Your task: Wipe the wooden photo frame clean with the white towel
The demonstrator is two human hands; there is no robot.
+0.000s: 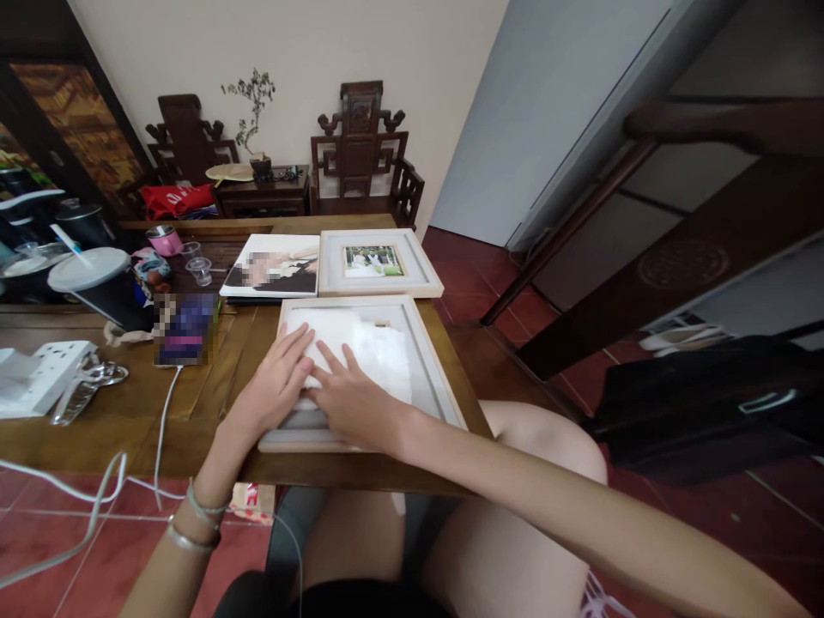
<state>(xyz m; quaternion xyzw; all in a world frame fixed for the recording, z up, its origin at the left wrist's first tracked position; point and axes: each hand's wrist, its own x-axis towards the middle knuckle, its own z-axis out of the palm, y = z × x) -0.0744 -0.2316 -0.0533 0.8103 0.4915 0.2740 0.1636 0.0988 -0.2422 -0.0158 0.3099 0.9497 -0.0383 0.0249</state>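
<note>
A pale wooden picture frame (444, 378) lies flat at the near corner of the table, directly before me. Over its pane is spread a thin white sheet (386, 352); whether it is tissue, cloth or film I cannot tell. My left hand (278, 375) rests on the sheet's left part with its fingers stretched out. Beside it, my right hand (354, 395) lies flat with its fingers spread, touching the left hand's fingertips. Neither hand grips anything. The hands hide the frame's lower left part.
Behind lie a second frame with a photo (379, 260) and a white-edged photo panel (274, 264). Leftward are a phone (186, 330) on a white cable, a black lidded cup (99, 283), a power strip (61, 369) and metal clippers (87, 382). A wooden chair (611, 257) stands right.
</note>
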